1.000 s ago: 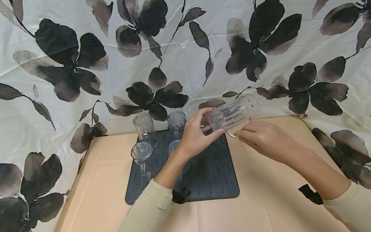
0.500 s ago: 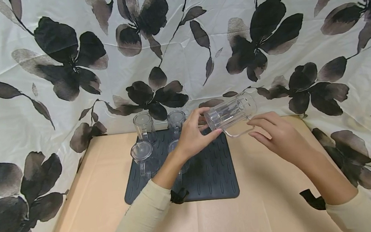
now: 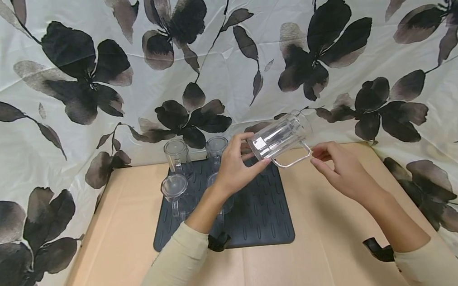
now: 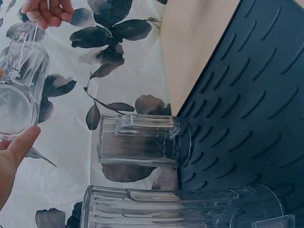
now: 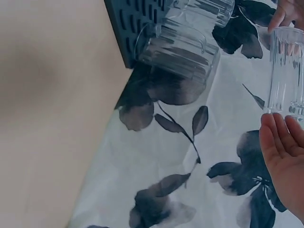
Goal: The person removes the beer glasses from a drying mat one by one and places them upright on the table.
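My left hand (image 3: pixel 235 169) grips a clear glass mug (image 3: pixel 280 136) around its base end. The mug is held in the air over the back of the table, lying on a slant with its mouth toward the upper right. Its handle (image 3: pixel 293 161) points down toward my right hand (image 3: pixel 343 169), whose fingers are loosely bent and hold nothing beside it. In the left wrist view the round base (image 4: pixel 16 111) of the mug faces the camera. The right wrist view has my right fingertips (image 5: pixel 280 118) close to the mug's rim.
Several similar glass mugs (image 3: pixel 174 186) stand on the left part of a dark ridged drying mat (image 3: pixel 260 222). The mat lies on a light tan table (image 3: pixel 324 252). Behind hangs a white cloth (image 3: pixel 240 83) with dark flowers.
My right hand has let go of the mug's handle and drawn off to the right. The mug has turned a little and shifted slightly left in my left hand, its handle now fully visible.
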Available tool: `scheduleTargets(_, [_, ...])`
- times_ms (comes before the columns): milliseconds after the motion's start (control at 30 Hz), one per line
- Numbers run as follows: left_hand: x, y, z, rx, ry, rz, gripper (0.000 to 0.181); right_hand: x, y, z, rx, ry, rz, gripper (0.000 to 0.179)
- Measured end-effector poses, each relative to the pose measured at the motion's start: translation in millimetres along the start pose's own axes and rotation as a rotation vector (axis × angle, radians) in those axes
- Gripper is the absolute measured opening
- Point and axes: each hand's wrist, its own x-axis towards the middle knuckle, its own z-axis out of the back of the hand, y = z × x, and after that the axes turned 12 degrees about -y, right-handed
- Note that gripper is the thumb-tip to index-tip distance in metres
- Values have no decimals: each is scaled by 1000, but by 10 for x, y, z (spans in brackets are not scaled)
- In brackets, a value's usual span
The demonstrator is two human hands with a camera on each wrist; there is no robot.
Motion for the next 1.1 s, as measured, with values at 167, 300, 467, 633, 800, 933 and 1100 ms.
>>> scheduleTargets(167, [-12,4,14,-16,-14,4,75,-1,-4,-83,120,11,-130,27])
scheduleTargets(300, [-19,7,5,-24,-20,-13,75,1,-11,-156,289,7,-197,29])
scheduleTargets(467, [-21,6,-10,-22,-29,-28,74,30,0,-258,558,8,-247,32])
scheduleTargets(633, [-22,-2,-16,-31,-35,-28,74,66,33,-337,735,23,-292,30])
scheduleTargets(800, [-24,-5,-17,-25,-24,-29,75,67,62,-361,828,40,-298,23])
scheduleTargets(933, [-30,-10,-14,-1,-3,-24,75,60,89,-372,879,47,-281,19])
scheduleTargets(1100, [-30,-13,-14,38,17,-10,75,62,135,-353,898,36,-283,16])
